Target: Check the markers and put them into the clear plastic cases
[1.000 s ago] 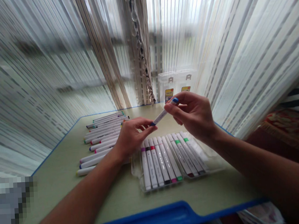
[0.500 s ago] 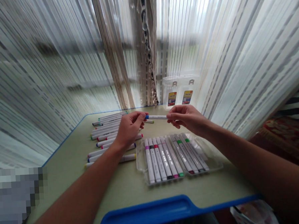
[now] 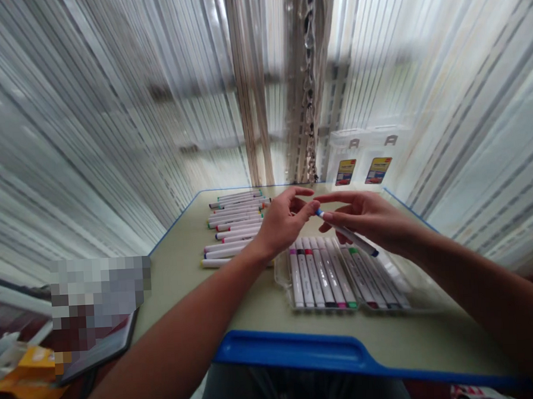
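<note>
A white marker (image 3: 355, 237) with blue ends slants down to the right above a clear plastic case (image 3: 314, 309). My right hand (image 3: 372, 218) is closed on it, thumb pressed along the barrel near the upper end. At that upper blue end, the thumb of my left hand (image 3: 285, 219) touches the marker; its fingers curl behind and the index finger reaches out above. Inside the case, several white markers (image 3: 327, 279) lie side by side, with purple, black, red and green bands. More loose markers (image 3: 236, 228) lie in a row left of my left hand, partly behind it.
A clear empty-looking case (image 3: 365, 155) with two yellow labels stands at the table's back right. The pale green table (image 3: 183, 317) has a blue rim and a blue tray groove (image 3: 296, 350) in front. String curtains (image 3: 176, 109) hang behind. A blurred-out dark-edged object (image 3: 103, 327) is at left.
The marker has gone from level between both hands to slanting down right. My right hand now grips it near its upper end. The view has shifted left.
</note>
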`<state>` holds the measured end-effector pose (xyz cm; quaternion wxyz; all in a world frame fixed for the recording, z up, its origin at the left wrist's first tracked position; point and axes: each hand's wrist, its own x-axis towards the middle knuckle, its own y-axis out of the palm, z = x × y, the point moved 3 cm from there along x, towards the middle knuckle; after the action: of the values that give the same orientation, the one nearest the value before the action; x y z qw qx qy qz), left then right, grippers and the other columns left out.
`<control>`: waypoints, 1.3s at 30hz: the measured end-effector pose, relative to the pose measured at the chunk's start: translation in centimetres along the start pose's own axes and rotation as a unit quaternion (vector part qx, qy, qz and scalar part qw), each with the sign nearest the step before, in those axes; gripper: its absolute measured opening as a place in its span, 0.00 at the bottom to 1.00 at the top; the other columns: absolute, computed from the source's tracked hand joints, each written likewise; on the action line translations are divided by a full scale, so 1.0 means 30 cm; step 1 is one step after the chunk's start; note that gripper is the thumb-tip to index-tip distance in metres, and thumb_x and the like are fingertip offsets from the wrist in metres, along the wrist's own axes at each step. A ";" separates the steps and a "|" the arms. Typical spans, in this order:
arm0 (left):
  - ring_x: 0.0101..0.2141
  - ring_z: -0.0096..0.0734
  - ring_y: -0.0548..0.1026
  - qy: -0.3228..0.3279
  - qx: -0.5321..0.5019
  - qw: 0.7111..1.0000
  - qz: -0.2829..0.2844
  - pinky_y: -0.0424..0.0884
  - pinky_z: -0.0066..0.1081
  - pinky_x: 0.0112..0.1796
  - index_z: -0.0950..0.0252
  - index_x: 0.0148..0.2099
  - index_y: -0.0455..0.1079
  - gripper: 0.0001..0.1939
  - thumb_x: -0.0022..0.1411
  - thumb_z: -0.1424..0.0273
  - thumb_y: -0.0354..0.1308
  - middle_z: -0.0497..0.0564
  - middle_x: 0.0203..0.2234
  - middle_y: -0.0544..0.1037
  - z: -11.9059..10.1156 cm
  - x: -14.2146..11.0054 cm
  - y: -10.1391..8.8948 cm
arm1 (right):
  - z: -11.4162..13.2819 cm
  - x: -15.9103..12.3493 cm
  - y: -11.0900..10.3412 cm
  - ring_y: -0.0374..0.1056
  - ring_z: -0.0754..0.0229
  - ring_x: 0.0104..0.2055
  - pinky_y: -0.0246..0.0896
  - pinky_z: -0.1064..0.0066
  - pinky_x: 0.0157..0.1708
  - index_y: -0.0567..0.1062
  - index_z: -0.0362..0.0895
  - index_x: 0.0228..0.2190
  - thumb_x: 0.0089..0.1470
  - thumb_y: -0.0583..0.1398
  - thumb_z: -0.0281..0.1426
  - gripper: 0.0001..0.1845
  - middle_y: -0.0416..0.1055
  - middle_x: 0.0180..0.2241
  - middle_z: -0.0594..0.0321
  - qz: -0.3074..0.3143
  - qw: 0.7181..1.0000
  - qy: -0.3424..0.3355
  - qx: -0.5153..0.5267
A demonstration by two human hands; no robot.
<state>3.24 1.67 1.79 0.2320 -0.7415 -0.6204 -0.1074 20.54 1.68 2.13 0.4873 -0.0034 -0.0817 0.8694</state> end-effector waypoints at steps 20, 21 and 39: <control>0.32 0.29 0.78 0.123 0.250 0.959 0.050 0.73 0.29 0.32 0.66 0.41 0.77 0.07 0.64 0.70 0.59 0.53 0.33 0.82 -0.184 -0.018 0.047 | 0.081 -0.027 -0.172 0.76 0.59 0.23 0.74 0.70 0.19 0.69 0.40 0.52 0.51 0.71 0.30 0.30 0.80 0.31 0.56 -0.129 0.992 0.006 0.008; 0.32 0.29 0.78 0.131 0.254 0.956 0.060 0.73 0.29 0.31 0.66 0.41 0.77 0.07 0.64 0.70 0.59 0.52 0.33 0.82 -0.197 -0.022 0.059 | 0.079 -0.042 -0.185 0.76 0.59 0.22 0.73 0.70 0.19 0.69 0.40 0.51 0.50 0.72 0.30 0.29 0.79 0.30 0.57 -0.130 0.992 0.010 0.004; 0.46 0.48 0.75 0.281 0.425 0.832 0.222 0.73 0.48 0.46 0.67 0.51 0.74 0.21 0.62 0.58 0.63 0.58 0.45 0.80 -0.191 -0.192 0.277 | -0.076 -0.166 -0.232 0.73 0.64 0.22 0.62 0.79 0.15 0.74 0.39 0.37 0.44 0.74 0.29 0.20 0.76 0.22 0.63 -0.112 0.992 0.055 0.002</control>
<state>10.85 -7.10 2.44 0.7059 -0.6257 -0.3317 0.0176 29.24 1.33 0.53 0.5857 -0.0412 -0.0525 0.8078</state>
